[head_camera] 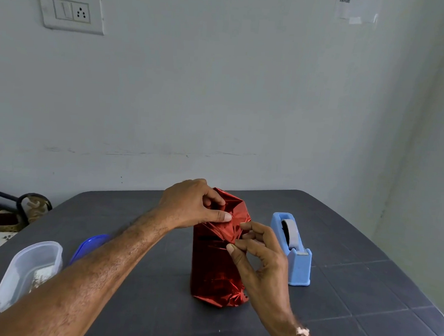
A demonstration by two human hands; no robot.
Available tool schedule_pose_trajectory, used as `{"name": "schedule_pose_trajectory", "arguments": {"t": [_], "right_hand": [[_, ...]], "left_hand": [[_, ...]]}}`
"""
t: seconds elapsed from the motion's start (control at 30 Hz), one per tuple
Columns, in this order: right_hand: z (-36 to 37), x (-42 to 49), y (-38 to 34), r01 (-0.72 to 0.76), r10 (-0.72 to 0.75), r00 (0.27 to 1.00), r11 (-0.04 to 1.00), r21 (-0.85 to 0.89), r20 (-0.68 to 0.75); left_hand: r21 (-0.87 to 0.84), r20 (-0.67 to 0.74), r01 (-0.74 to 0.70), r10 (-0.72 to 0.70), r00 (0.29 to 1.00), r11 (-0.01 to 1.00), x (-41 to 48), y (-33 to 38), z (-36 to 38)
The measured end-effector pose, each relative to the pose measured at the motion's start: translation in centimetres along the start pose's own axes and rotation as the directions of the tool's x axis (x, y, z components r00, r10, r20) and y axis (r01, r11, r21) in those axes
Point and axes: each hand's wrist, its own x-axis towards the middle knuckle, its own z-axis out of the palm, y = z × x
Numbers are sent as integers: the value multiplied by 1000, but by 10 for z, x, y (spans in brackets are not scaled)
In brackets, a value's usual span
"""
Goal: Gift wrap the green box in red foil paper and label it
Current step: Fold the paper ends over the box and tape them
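Note:
The box stands upright in the middle of the dark table, fully covered in red foil paper (216, 268); no green shows. My left hand (192, 205) pinches the crumpled foil at the top end from the left, thumb and fingers pressing the folds. My right hand (257, 250) pinches the foil flap at the top front from the right side, fingers curled on its edge. A blue tape dispenser (292, 247) with a grey roll stands just right of the box.
A clear plastic container (28, 275) sits at the table's left front, with a blue lid (88, 245) behind my left forearm. The dark table (364, 293) meets a pale wall at the back; its right and front edges are close.

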Motion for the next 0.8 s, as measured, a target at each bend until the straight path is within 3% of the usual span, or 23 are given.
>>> {"name": "schedule_pose_trajectory", "arguments": {"t": [0.27, 0.53, 0.8], "right_hand": [[3, -2, -1, 7, -7, 1000, 1000, -7, -30], [1, -1, 5, 3, -3, 1000, 1000, -17, -7], [3, -3, 6, 4, -4, 1000, 1000, -6, -27]], "left_hand": [[-8, 33, 30, -30, 999, 1000, 1, 0, -1], [-261, 89, 48, -26, 996, 964, 4, -8, 6], [-490, 151, 86, -12, 988, 867, 3, -11, 12]]}}
